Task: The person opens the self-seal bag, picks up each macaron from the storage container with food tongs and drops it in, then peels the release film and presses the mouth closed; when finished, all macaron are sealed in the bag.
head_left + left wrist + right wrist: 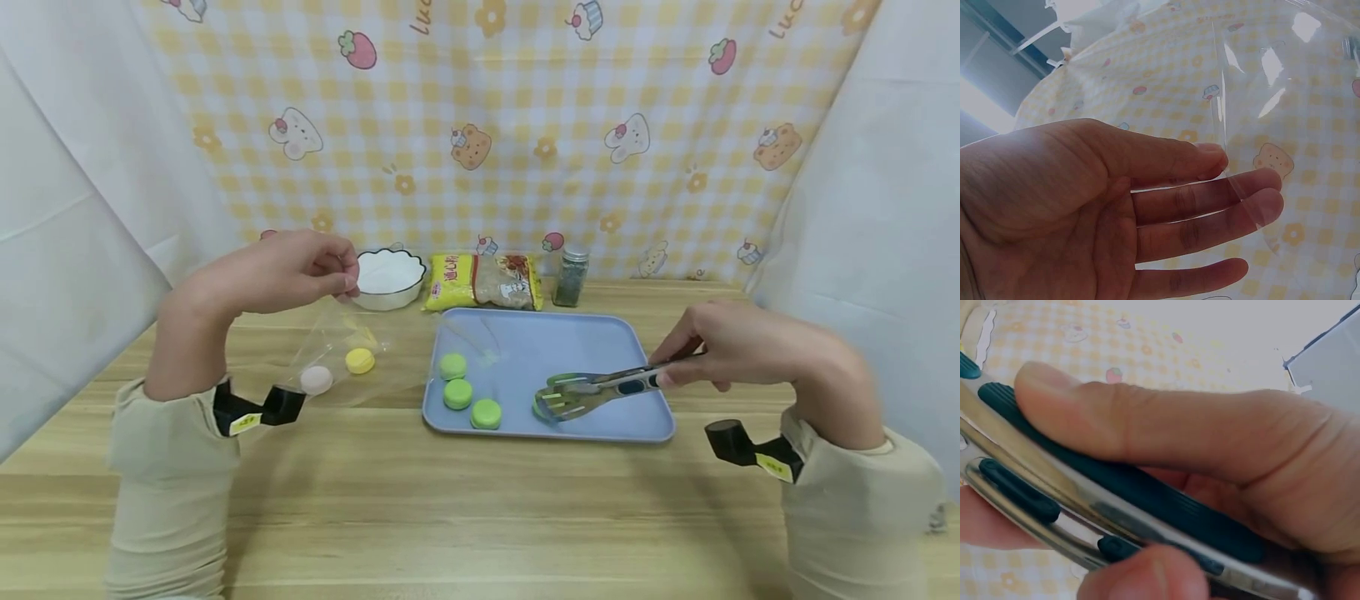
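Note:
My left hand (300, 271) pinches the edge of a clear plastic bag (1266, 81) between thumb and fingers. In the head view, the bag hangs below that hand, and a pale pink macaron (316, 380) and a yellow macaron (360, 361) show at its lower part. With my right hand (738, 342) I grip metal tongs (1072, 487) that have dark green grip pads. Their slotted heads are low over the blue tray (585, 333), around green macaron pieces partly hidden by the metal. Several more green macarons (457, 394) sit along the tray's left side.
Behind the tray lies a yellow pasta packet (453, 282), with a white scalloped bowl (390, 287) to its left and a spice jar (572, 279) to its right. A checked cloth (510, 167) hangs at the back, white sheets at both sides. Everything stands on a wooden table (487, 517).

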A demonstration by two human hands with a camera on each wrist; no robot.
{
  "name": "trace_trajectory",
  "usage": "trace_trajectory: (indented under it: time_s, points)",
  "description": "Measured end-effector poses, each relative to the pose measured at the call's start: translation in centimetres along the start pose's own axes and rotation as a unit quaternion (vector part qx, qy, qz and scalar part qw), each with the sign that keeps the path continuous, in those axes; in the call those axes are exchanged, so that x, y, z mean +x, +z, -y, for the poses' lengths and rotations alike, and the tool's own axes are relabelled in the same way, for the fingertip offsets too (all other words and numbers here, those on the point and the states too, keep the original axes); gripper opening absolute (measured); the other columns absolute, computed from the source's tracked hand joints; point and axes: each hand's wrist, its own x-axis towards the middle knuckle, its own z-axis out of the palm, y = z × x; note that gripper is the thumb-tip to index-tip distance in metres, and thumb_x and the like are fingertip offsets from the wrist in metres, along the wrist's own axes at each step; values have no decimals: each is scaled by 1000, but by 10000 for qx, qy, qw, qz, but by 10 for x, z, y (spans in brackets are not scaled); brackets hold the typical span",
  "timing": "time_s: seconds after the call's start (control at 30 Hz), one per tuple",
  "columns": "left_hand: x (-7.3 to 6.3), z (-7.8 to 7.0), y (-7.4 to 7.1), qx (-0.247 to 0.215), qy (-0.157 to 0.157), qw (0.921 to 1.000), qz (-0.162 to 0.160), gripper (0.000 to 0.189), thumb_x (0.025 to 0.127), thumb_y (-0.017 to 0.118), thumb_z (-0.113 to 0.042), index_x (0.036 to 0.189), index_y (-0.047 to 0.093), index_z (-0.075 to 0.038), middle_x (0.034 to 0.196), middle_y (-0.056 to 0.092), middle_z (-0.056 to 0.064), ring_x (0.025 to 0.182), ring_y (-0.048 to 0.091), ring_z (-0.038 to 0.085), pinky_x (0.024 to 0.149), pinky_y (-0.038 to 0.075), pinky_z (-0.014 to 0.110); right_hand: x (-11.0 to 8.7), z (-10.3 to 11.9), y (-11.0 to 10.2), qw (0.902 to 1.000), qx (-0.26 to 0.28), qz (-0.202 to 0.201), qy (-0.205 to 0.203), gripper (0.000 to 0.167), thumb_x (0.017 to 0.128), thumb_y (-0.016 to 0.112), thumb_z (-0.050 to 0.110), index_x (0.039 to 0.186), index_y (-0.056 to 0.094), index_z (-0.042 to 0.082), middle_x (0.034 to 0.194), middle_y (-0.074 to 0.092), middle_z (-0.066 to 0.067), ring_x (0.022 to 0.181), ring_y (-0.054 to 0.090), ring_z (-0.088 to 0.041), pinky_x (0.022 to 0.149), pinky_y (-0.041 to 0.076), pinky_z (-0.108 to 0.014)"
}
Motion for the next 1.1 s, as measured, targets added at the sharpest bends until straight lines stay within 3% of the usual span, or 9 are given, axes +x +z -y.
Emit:
trace_trajectory:
  time_s: [0.23,0.5,0.63,0.7,0.8,0.87,1.03,1.1]
  points:
    - [-1,0,0,-19,-5,10000,17,12,94,46,-7,88,56,-8,86,66,-3,81,60,13,70,35,35,5,2,1,9993,-325,-128,121,21,80,73,24,99,74,14,79,68,9,45,50,-13,47,44,-27]
    - [-2,0,-1,21,-19,10000,0,12,93,47,-6,86,56,-8,84,67,-3,80,60,14,78,26,40,1,0,0,9997,-146,-192,-7,22,83,70,24,101,73,12,78,66,8,47,48,-11,46,43,-27]
    - [0,0,-1,129,-14,9999,-11,12,93,47,-7,86,56,-9,82,67,-5,80,59,14,84,18,49,-13,-7,-5,9972,-259,-667,-212,22,87,66,25,104,72,13,76,63,9,46,44,-7,45,40,-25]
    - [1,0,0,140,21,9999,-7,12,93,47,-7,86,56,-10,82,67,-6,79,58,15,82,10,52,-22,-10,-7,9942,-422,-987,-49,24,88,65,26,108,70,12,79,64,7,48,45,-7,46,40,-25]
    - [3,-1,1,79,17,10000,30,12,93,48,-6,86,56,-9,82,66,-5,78,57,16,80,12,49,-32,-13,-9,9871,-688,-1403,348,31,88,64,28,112,68,9,90,68,2,52,50,-10,49,42,-27]
    - [4,-1,2,31,50,10000,54,12,93,48,-5,86,55,-9,82,66,-4,77,57,16,80,9,48,-35,-13,-10,9830,-816,-1573,475,34,88,64,29,114,67,7,87,68,1,52,50,-11,49,41,-27]
    - [5,-2,4,-62,89,9999,71,11,93,48,-2,85,55,-7,82,66,-2,77,59,16,84,10,49,-33,-9,-12,9760,-888,-1981,170,31,88,66,27,112,68,10,74,63,6,52,47,-9,48,38,-26]
    - [6,-3,4,-111,95,9999,68,12,93,47,-1,86,55,-6,83,66,0,79,60,16,83,18,45,-31,-6,-13,9713,-874,-2211,-70,30,87,66,26,112,69,10,69,59,8,51,44,-7,47,36,-25]
